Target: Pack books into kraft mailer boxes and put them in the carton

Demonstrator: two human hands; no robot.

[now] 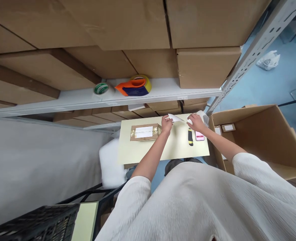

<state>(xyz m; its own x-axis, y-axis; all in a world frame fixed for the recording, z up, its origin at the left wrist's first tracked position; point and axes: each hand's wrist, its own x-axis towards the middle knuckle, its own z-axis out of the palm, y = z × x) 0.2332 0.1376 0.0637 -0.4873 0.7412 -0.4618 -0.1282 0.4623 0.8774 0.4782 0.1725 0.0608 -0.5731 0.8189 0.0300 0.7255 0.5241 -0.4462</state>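
Observation:
My left hand [166,124] pinches a white paper sheet [176,118], which sticks out to the right with a curled edge. Just across from it, my right hand [196,122] has its fingers bent and closed around a small white piece, too small to make out. Left of my left hand lies a taped cardboard box [133,133] with a white label [144,132] on top. Below my right hand, a black and yellow utility knife [190,137] rests on the pale table [174,151], with a phone [199,136] showing a lit pink screen beside it.
A shelf [163,87] crosses in front, carrying large cartons [209,67], an orange and blue tape dispenser [134,87] and a green-cored tape roll [101,88]. To the right stands a big open carton [268,137] with small labelled boxes inside. A black crate [37,222] sits lower left.

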